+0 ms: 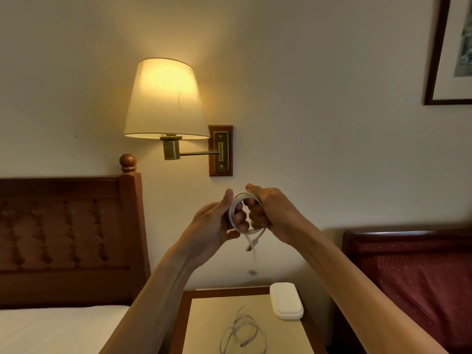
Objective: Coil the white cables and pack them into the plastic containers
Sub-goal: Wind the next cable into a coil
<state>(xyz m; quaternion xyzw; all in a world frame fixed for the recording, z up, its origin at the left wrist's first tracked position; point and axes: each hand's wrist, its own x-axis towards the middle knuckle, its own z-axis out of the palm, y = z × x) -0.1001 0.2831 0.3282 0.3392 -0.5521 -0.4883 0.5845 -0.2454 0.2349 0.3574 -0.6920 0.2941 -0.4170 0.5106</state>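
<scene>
Both hands are raised in front of the wall, holding one coiled white cable (238,213) between them. The left hand (217,223) curls its fingers through the loop with the thumb up along its outer side; the right hand (268,210) grips the coil's opposite side from above, its fingers mostly hidden behind the loops. Two plug ends (251,245) dangle just below the hands, blurred. Well below the hands, a loose white cable (242,333) lies on the bedside table (288,338), cut off by the frame's bottom edge. Beside it, under the right forearm, sits a closed white plastic container (286,304).
</scene>
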